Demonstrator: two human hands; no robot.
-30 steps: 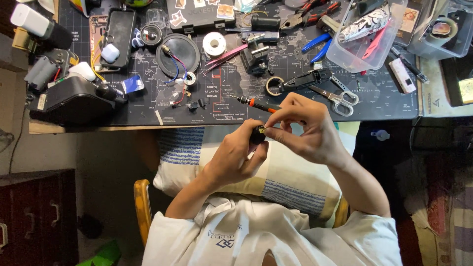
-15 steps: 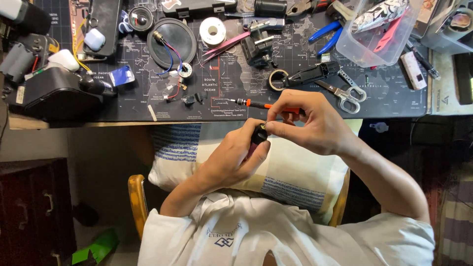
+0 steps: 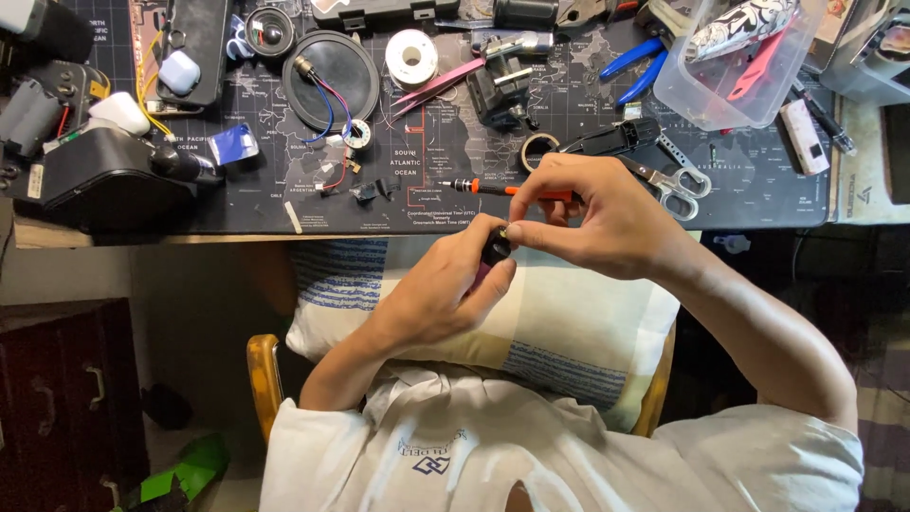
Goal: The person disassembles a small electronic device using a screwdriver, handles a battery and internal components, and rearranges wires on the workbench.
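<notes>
Hands met over my lap: left hand (image 3: 445, 284) clamped a small black part (image 3: 496, 246), right hand (image 3: 592, 218) pinched its top; clear tub (image 3: 706, 95) held a patterned pouch (image 3: 739, 21).

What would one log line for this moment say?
left hand: holds small black part | right hand: pinches part's top, orange-handled screwdriver under fingers | setting: above pillow, at desk mat edge

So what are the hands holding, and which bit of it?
The left hand grips a small black part around its body. The right hand pinches its top end and also holds a thin orange-handled screwdriver by the handle.
</notes>
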